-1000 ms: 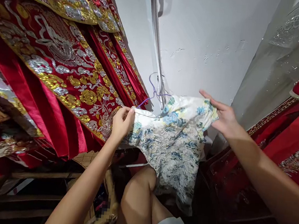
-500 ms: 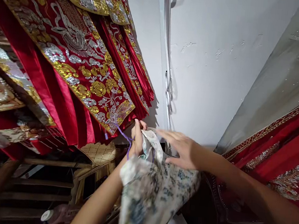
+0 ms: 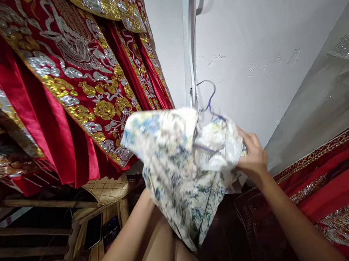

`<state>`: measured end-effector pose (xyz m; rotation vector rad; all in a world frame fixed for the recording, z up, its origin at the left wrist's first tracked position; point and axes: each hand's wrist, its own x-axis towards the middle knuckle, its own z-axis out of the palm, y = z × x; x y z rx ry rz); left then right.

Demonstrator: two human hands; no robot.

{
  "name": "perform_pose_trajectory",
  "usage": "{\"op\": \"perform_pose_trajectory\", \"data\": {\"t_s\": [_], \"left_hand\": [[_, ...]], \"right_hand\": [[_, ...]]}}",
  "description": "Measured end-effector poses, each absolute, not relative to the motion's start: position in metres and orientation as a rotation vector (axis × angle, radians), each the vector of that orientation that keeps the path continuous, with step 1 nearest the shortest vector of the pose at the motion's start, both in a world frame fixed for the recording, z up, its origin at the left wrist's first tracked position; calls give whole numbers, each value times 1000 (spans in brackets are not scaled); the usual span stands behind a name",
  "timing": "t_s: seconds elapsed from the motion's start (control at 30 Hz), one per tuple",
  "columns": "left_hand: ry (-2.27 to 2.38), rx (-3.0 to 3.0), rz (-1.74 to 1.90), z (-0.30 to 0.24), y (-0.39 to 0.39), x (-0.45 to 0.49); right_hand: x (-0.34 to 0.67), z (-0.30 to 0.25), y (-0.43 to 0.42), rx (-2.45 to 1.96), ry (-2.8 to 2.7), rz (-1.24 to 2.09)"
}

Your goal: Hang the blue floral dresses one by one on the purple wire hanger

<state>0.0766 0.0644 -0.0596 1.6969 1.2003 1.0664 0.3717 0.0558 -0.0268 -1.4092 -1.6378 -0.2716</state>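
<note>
A small white garment with a blue and yellow floral print (image 3: 177, 164) hangs on a thin purple wire hanger (image 3: 209, 103) in front of me. My right hand (image 3: 253, 155) is closed on the garment's right shoulder. My left forearm rises from below behind the cloth; the left hand itself is hidden by the garment. The garment is bunched and motion-blurred. The hanger's hook sticks up near the white pole (image 3: 192, 45).
Red robes with gold and silver embroidery (image 3: 74, 74) hang along the left. More red embroidered garments (image 3: 327, 192) lie at right. A white wall (image 3: 257, 52) is ahead. Below are wooden shelf boards (image 3: 36, 203), a woven basket (image 3: 106, 189) and my knee (image 3: 162, 245).
The garment was pulled down and bunched, then raised again. My right hand went from open and hovering to gripping its right shoulder; my left hand slipped behind the cloth.
</note>
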Motion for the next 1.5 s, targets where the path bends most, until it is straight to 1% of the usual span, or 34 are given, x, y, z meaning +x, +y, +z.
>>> {"op": "perform_pose_trajectory", "data": {"t_s": [0.07,0.17,0.27,0.33,0.43,0.5,0.6,0.67,0.7,0.77,0.87,1.0,1.13,1.33,1.43,1.5], "left_hand": [[1078,1378,1164,-84,57,69],[890,857,1228,-120,43,72],[1008,811,1274,-150,29,85],[1100,838,1302,-165,19,94],[1098,880,1248,-178,0,104],[1073,926,1223,-180,-12,107],[1073,954,1198,-176,-25,105],[1090,951,1164,-172,-28,102],[1099,951,1154,-171,-29,99],[1121,957,1154,-171,-30,95],[1151,963,1181,-173,-37,92],[1171,939,1221,-174,-56,99],[1157,871,1206,-168,-75,110],[1123,865,1191,-167,-79,111],[1243,831,1299,-179,-79,109],[1423,844,1505,-188,-78,109]], "right_hand": [[376,-5,67,-1444,-1571,-305],[368,19,76,-1435,-1662,-268],[354,26,68,-1362,-1862,-180],[342,20,52,-1208,-2012,-87],[319,-5,20,-865,-2169,205],[299,-33,-3,-748,-2092,431],[267,-93,-33,-857,-1601,646],[248,-133,-46,-1011,-1124,674],[241,-150,-51,-1077,-1018,719],[231,-170,-55,-1159,-935,857],[227,-171,-52,-1185,-991,1017],[229,-155,-46,-1202,-1077,928],[230,-150,-49,-1218,-1006,817],[245,-143,-48,-1211,-1014,721],[254,-139,-51,-1183,-1009,589],[257,-140,-55,-1160,-1027,524]]}}
